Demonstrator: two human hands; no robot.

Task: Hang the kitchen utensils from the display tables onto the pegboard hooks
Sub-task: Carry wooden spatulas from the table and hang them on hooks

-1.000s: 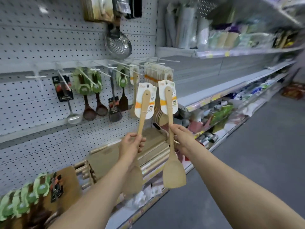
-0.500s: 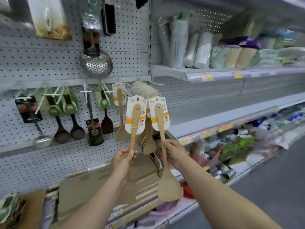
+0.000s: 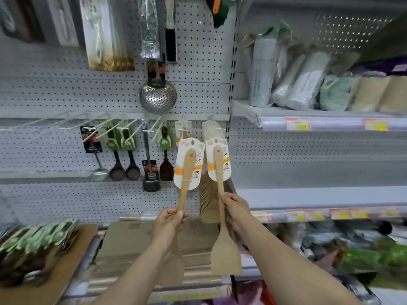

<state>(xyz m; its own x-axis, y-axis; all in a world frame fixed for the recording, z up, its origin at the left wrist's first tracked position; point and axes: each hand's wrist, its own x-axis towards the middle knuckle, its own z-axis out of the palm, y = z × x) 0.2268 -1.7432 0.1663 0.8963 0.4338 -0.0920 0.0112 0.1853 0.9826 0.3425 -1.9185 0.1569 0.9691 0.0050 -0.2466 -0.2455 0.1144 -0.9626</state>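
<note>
My left hand [image 3: 168, 223] grips the handle of a wooden spatula [image 3: 187, 172] with a white and orange card tag, held upright. My right hand [image 3: 236, 209] grips a second wooden spatula [image 3: 224, 252] the same way, its flat blade hanging below my fist. Both tags reach up just below two white pegboard hooks [image 3: 217, 128] that carry more tagged wooden spatulas [image 3: 209, 194]. The grey pegboard [image 3: 55, 100] fills the wall ahead. My left spatula's blade is partly hidden behind my forearm.
Dark spoons [image 3: 124, 170], a small ladle [image 3: 99, 172] and a dark turner [image 3: 150, 181] hang left of the spatulas. A steel skimmer [image 3: 157, 97] hangs above. Cardboard boxes [image 3: 132, 243] and a pile of green-tagged utensils [image 3: 33, 245] lie below. Shelves [image 3: 330, 124] of rolled goods stand to the right.
The view has swung to face the pegboard squarely. Both hands hold the spatulas higher and closer to the hooks with the hanging wooden spatulas.
</note>
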